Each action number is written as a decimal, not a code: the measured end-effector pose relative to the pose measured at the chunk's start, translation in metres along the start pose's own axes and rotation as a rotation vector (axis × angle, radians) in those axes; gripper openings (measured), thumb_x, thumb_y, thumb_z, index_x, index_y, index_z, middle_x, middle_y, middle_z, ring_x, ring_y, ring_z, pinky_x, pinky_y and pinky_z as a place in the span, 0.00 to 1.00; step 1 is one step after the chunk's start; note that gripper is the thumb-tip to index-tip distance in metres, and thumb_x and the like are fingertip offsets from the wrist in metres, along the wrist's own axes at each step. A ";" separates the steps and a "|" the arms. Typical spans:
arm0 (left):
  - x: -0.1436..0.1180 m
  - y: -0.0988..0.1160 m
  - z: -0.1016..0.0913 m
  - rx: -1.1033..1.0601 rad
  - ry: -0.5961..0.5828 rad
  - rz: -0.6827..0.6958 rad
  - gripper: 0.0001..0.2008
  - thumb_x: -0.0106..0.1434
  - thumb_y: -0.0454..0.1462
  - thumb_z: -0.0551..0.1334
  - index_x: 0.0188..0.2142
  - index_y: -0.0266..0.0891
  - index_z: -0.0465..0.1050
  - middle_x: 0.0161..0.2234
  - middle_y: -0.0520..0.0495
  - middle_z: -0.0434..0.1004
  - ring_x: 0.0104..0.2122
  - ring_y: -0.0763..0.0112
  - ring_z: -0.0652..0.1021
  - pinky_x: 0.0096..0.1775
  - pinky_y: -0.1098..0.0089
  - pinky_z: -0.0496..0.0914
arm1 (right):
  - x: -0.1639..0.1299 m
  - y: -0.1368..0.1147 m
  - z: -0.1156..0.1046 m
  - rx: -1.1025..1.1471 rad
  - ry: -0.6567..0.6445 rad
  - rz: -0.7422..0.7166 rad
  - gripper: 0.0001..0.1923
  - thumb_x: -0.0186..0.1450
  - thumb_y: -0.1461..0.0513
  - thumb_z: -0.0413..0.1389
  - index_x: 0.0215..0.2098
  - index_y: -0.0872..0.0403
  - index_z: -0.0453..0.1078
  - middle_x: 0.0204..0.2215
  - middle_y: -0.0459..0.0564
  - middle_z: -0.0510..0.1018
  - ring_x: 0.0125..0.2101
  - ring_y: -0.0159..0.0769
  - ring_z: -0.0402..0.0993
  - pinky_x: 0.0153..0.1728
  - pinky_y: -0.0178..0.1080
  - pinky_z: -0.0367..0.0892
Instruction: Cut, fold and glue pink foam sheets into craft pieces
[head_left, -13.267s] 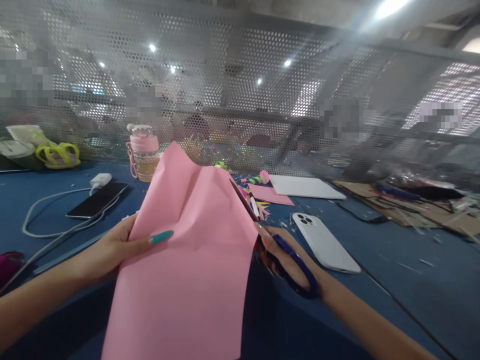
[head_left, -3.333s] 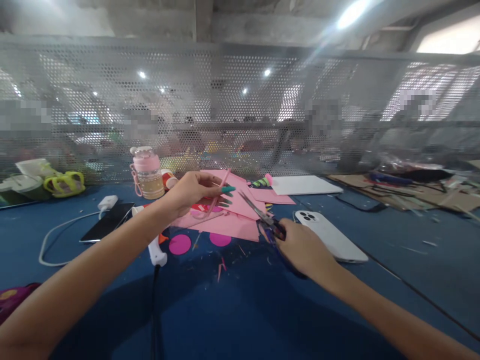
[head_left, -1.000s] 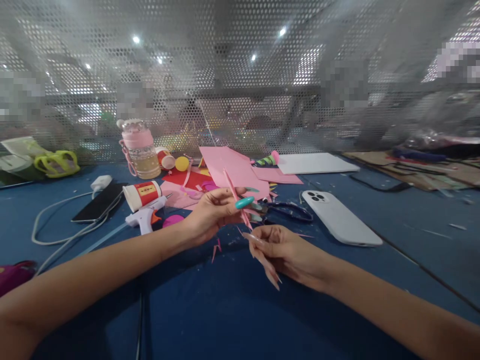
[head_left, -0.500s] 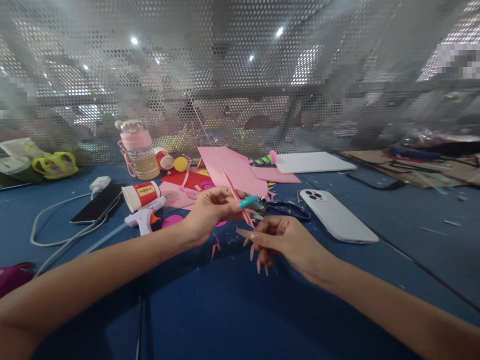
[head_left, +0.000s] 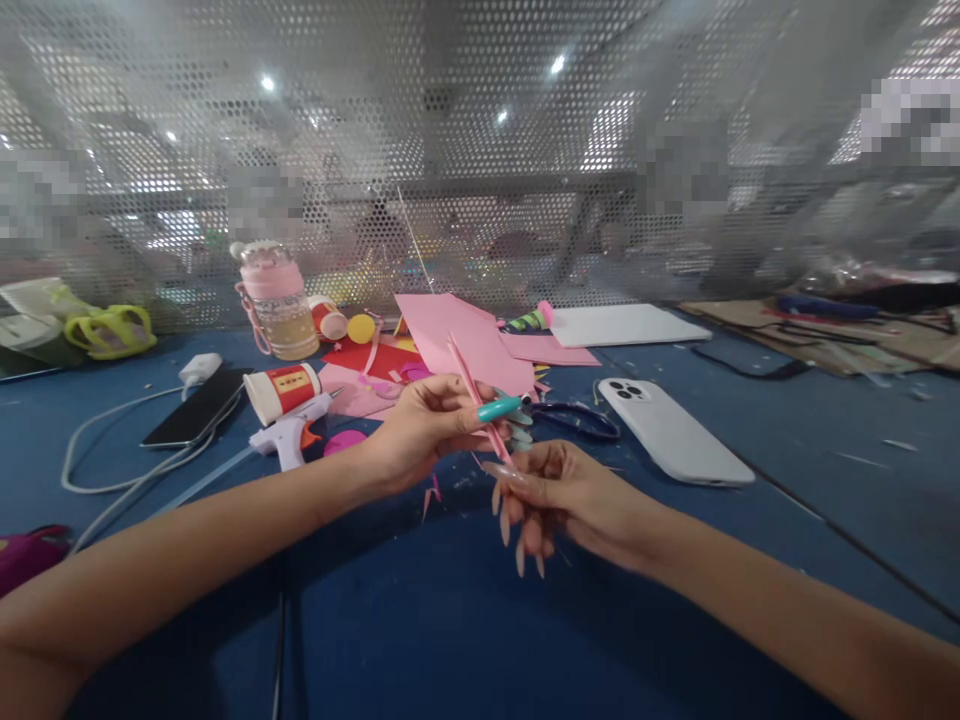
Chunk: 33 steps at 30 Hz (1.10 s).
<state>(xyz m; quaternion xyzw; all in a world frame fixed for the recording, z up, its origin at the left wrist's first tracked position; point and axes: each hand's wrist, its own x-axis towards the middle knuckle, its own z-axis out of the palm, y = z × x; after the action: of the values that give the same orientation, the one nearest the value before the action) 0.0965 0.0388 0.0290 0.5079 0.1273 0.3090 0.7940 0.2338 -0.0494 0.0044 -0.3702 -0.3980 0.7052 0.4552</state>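
Observation:
A narrow pink paper strip [head_left: 463,366], seemingly folded or rolled, slants between my two hands above the blue table [head_left: 450,630]. The thumb and fingers of my left hand [head_left: 420,432] close around its middle; a long teal nail lies across it. At the strip's lower end, my right hand [head_left: 574,495] pinches with thumb and forefinger, its other fingers curled below. Just behind the hands lie dark blue looped handles [head_left: 581,421], probably of scissors. A few small magenta paper scraps [head_left: 433,492] rest on the table beneath my left hand.
Pink paper sheets [head_left: 469,340] and a red sheet [head_left: 367,357] are piled ahead. Leftward are a glue gun [head_left: 289,436], a red-and-white paper cup [head_left: 282,391], a black phone [head_left: 196,408] with a cable, and a bottle [head_left: 276,305]. A white phone [head_left: 675,435] lies right.
My right hand's fingertips have come up against the strip's lower end, and its other fingers have shifted slightly down. The left hand still holds the strip in nearly the same place.

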 end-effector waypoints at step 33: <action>0.000 -0.002 0.006 -0.060 0.140 0.029 0.07 0.47 0.24 0.62 0.23 0.35 0.70 0.21 0.53 0.75 0.24 0.73 0.76 0.30 0.71 0.70 | -0.001 -0.004 0.008 -0.289 0.205 -0.172 0.14 0.48 0.56 0.62 0.18 0.57 0.66 0.13 0.44 0.72 0.14 0.26 0.69 0.18 0.29 0.67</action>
<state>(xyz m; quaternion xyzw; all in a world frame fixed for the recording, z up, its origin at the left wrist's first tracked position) 0.1002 0.0342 0.0304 0.4629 0.1657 0.3587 0.7935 0.2282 -0.0508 0.0119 -0.4664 -0.4766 0.5579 0.4940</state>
